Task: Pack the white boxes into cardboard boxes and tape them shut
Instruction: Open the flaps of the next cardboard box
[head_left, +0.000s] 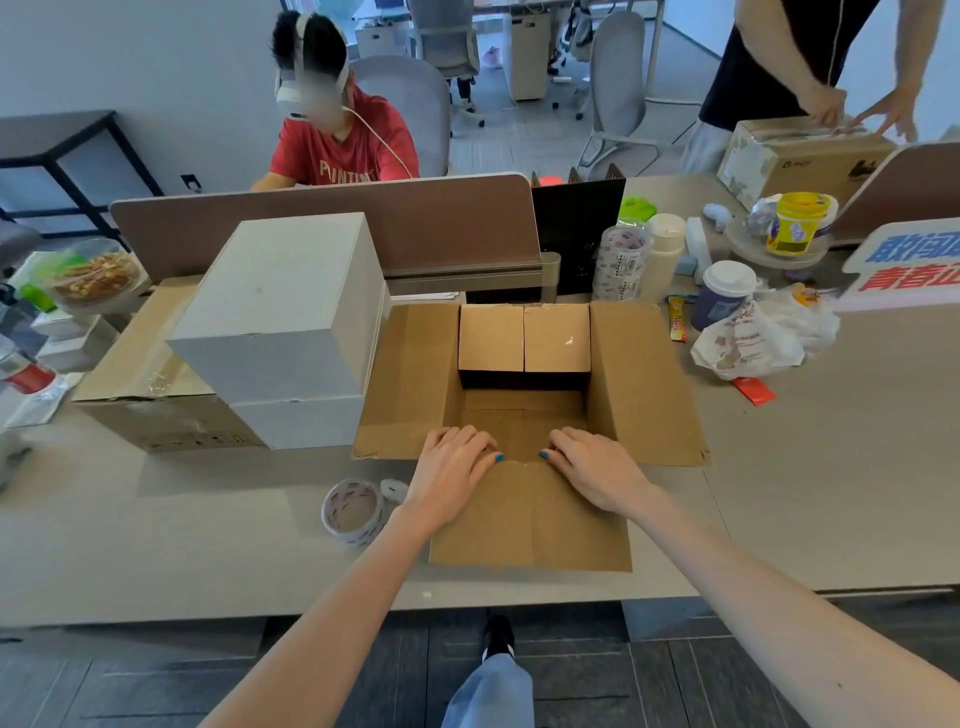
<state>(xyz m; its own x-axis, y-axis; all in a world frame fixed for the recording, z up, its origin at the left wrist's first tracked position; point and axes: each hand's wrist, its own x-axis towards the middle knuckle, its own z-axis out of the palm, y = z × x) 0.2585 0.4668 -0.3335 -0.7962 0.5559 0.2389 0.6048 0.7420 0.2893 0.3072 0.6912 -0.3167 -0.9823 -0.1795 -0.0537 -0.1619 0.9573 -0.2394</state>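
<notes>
Now left hand (452, 465) and right hand (592, 470) press fingers (460, 436) flat on the open cardboard box (415, 374), white boxes (280, 312) stacked beside.

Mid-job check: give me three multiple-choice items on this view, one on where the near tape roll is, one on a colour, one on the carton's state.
1. Where is the near tape roll?
A) on the floor
B) on the table, by the left forearm
C) on a chair

2. What colour are the thumbnails?
A) red
B) blue
C) black

3. The carton is:
A) taped shut
B) open and full
C) open, with no white boxes inside

Key: 1 B, the roll lies on the table just left of that arm. 2 B, both thumbnails show blue. 3 C, the flaps are spread, bare cardboard floor shows, and the white boxes stand to its left.
</notes>
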